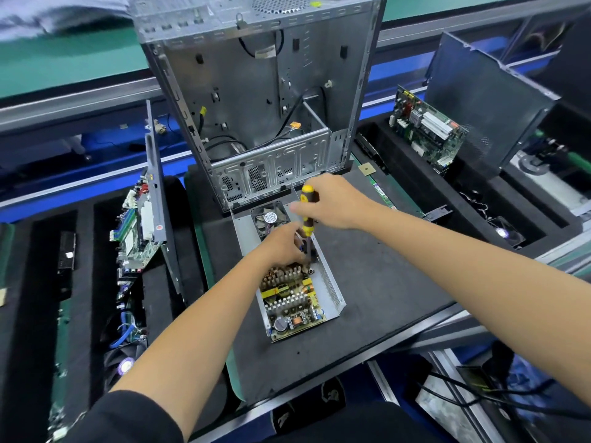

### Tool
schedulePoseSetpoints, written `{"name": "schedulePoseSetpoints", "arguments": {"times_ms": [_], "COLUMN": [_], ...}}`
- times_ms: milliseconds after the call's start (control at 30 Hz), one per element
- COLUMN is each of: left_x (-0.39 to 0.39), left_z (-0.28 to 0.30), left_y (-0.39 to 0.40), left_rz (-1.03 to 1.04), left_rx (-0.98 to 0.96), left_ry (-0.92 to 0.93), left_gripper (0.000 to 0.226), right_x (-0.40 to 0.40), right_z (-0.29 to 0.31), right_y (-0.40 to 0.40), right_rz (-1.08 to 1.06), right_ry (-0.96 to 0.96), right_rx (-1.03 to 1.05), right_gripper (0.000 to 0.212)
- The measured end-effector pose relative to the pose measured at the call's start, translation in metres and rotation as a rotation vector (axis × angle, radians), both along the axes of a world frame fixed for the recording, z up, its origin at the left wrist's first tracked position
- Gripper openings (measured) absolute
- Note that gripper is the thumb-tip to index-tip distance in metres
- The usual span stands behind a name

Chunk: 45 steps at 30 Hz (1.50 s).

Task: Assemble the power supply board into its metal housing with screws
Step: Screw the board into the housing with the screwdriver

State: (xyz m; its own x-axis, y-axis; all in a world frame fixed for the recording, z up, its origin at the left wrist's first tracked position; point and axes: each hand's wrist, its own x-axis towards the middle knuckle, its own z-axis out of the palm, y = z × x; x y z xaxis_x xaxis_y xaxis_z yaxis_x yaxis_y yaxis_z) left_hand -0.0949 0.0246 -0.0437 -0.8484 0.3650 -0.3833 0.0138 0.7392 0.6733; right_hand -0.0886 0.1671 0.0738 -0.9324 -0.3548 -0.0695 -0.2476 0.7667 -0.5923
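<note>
step: driving a screw at the far end of the power supply board (289,300), by the look of it
right hand (332,206): wrapped round the yellow-and-dark screwdriver (307,212) handle, shaft angled down into the metal housing (332,290)
left hand (283,246): fingers curled low around the shaft near the tip, steadying it; the exact contact is hidden
do it well: keep the driver square to the screw, push down before turning, left fingers only guide; snug it, don't overtighten
risk: a slipped tip would land on the components just beside it
board: sits inside the open housing, mid-mat, near side of the computer case (256,100); copper coils, yellow transformers, finned heatsinks, capacitors at the near end
housing: bare sheet-metal tray, perforated right wall, fan (270,217) at the far end
screw: not visible, hidden under the hands
</note>
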Motion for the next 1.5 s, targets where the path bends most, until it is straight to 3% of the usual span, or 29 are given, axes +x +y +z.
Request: {"name": "schedulePoseSetpoints", "arguments": {"times_ms": [67,233,400,533,800,933,1133,1267,1500], "left_x": [-0.003,-0.010,-0.017,-0.025,-0.039,-0.045,-0.044,-0.040,-0.036], "left_z": [0.006,0.038,0.055,0.046,0.023,0.015,0.012,0.012,0.009], "left_y": [-0.006,-0.013,-0.020,-0.020,-0.016,-0.017,-0.009,-0.002,0.008], "left_rz": [0.049,0.196,0.332,0.380,0.376,0.349,-0.036,-0.152,-0.052], "left_rx": [0.069,0.086,0.074,0.037,-0.005,-0.054,-0.045,-0.012,0.047], "left_ry": [0.004,0.244,0.326,0.323,0.241,0.251,-0.075,-0.264,-0.385], "left_gripper": [0.037,0.006,0.019,0.014,0.018,0.032,0.005,0.027,0.047], "right_x": [-0.006,-0.027,-0.040,-0.050,-0.076,-0.088,-0.105,-0.109,-0.113], "right_z": [0.005,0.015,0.011,-0.010,-0.054,-0.071,-0.093,-0.100,-0.104], "right_y": [-0.001,0.002,0.005,0.013,0.025,0.025,0.029,0.041,0.048], "right_rz": [-0.063,-0.211,-0.210,-0.215,-0.165,-0.145,-0.112,-0.151,-0.108], "right_ry": [0.027,0.016,-0.022,-0.055,-0.234,-0.290,-0.332,-0.334,-0.372], "right_rx": [-0.070,-0.213,-0.173,-0.095,0.039,0.083,0.206,0.284,0.264], "right_gripper": [0.045,0.038,0.026,0.033,0.041,0.036,0.038,0.018,0.009]}}
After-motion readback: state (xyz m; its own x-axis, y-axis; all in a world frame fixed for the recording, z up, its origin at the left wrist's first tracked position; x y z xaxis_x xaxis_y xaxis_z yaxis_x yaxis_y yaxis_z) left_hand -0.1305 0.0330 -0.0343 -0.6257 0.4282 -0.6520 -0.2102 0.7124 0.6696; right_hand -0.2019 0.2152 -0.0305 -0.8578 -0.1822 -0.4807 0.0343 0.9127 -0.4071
